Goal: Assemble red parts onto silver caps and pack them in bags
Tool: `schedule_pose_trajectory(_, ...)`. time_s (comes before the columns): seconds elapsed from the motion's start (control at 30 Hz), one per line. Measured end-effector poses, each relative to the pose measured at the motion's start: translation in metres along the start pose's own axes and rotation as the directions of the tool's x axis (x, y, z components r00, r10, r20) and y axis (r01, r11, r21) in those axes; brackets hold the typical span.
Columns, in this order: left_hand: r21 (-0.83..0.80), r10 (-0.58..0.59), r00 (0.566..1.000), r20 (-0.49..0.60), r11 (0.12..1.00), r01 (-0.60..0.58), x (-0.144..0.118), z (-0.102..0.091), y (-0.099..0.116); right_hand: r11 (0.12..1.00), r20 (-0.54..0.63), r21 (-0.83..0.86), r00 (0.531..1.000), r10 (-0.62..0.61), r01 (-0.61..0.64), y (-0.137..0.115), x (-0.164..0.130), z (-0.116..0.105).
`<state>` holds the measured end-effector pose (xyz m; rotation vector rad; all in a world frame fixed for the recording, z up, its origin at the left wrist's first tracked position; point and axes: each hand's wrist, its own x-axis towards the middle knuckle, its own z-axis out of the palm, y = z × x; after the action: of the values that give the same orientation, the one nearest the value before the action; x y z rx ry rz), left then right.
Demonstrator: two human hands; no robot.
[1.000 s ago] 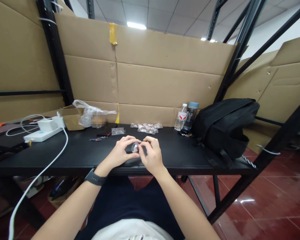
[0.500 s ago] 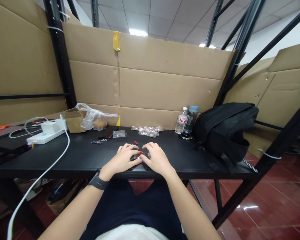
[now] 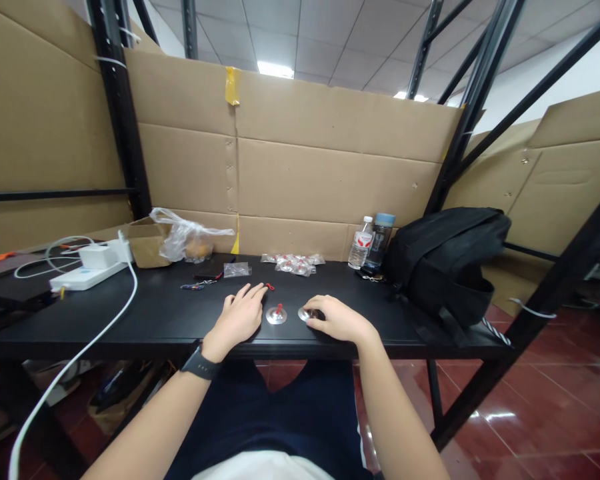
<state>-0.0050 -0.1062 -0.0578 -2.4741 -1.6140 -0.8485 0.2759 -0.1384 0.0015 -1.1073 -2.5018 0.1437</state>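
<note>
Left hand [image 3: 240, 317] flat on worktop [image 3: 155, 313], fingers spread, holding nothing. Just right of it: round clear disc with red piece [image 3: 277, 315], lying free. Right hand [image 3: 337, 320] curled, fingertips on second clear disc [image 3: 305, 313]. Behind: small packets [image 3: 293, 262], two bottles [image 3: 373, 240], black backpack [image 3: 445, 260]

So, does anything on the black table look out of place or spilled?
Nothing is spilled or damaged. The left hand and right hand rest flat beside two small round discs. Only the white cable hangs loosely over the table edge.
</note>
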Motion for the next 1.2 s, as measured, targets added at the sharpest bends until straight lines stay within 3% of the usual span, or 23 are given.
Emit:
schedule_pose_trajectory(0.23, -0.065, 0.061, 0.997, 0.047, 0.996, -0.057, 0.0, 0.002, -0.005, 1.0, 0.086, 0.031, 0.996, -0.003, 0.0, -0.002, -0.011, -0.014)
schedule_pose_trajectory(0.43, 0.028, -0.086, 0.988, 0.128, 0.996, 0.083, 0.022, 0.0, 0.008, 0.997, 0.175, 0.07, 0.984, -0.001, -0.012, -0.011, -0.014, -0.022)
schedule_pose_trajectory(0.67, 0.121, 0.136, 0.985, 0.103, 0.981, -0.148, 0.064, -0.004, 0.01, 0.994, 0.173, 0.03, 0.98, 0.101, -0.107, -0.021, -0.016, -0.02)
schedule_pose_trajectory(0.8, 0.204, 0.186, 0.982, -0.019, 0.962, -0.179, 0.063, -0.008, 0.006, 0.988, 0.15, 0.004, 0.977, 0.149, -0.152, -0.022, -0.016, -0.019)
schedule_pose_trajectory(1.03, 0.278, 0.129, 0.991, 0.04, 0.951, -0.135, 0.056, -0.007, 0.007, 0.976, 0.132, -0.063, 0.967, 0.217, -0.21, -0.032, -0.017, -0.018)
schedule_pose_trajectory(1.2, 0.245, 0.067, 0.998, 0.019, 0.967, -0.069, 0.049, -0.011, 0.01, 0.988, 0.103, 0.017, 0.984, 0.148, -0.15, -0.032, -0.018, -0.017)
